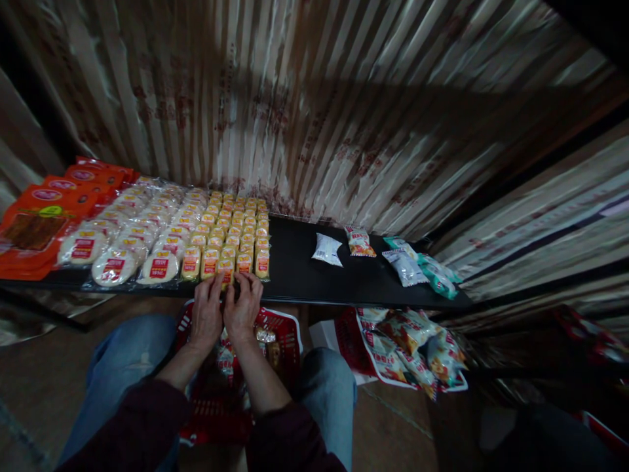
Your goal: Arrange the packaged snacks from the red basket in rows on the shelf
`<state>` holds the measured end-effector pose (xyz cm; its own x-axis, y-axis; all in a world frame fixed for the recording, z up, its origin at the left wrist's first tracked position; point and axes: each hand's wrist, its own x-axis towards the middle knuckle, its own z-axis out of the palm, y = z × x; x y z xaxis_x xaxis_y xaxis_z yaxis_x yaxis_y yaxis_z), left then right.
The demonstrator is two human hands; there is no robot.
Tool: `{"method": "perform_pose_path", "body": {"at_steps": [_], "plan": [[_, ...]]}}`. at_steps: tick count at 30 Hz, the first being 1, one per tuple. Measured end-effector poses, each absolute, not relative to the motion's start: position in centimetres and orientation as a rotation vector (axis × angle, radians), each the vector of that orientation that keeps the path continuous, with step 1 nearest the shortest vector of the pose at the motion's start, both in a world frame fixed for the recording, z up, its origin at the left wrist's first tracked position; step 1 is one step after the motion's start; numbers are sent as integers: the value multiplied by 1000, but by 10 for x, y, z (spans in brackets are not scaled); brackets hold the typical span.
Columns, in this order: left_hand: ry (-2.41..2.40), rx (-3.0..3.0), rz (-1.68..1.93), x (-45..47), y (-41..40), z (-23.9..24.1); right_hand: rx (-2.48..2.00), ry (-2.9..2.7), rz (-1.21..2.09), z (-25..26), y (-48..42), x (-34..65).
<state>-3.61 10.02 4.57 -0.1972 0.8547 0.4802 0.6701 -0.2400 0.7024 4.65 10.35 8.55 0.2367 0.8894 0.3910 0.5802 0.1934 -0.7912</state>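
Note:
My left hand (207, 311) and my right hand (242, 307) sit side by side at the front edge of a black shelf (304, 275). Both have their fingers curled onto the nearest of the small yellow snack packets (230, 239), which lie in tidy rows on the shelf. The fingertips of both hands press on one packet (227, 269) in the front row. Round white cakes in clear wrap (128, 242) lie in rows to the left of the yellow ones.
Orange flat packs (39, 223) fill the shelf's left end. A few loose white, orange and green packets (403, 262) lie at its right. A red basket (275, 334) with snacks stands between my knees. Large snack bags (407, 347) lie on the floor at right. A striped curtain hangs behind.

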Motion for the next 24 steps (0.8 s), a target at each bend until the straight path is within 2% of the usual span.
{"method": "perform_pose_path", "body": {"at_steps": [12,24], "plan": [[2113,2201,1323,-32,102,53,-1555,-1505,241,80,103,60],[2018,2231,1536,-29,111,48,-1494,-1573,203,73,109,64]]}}
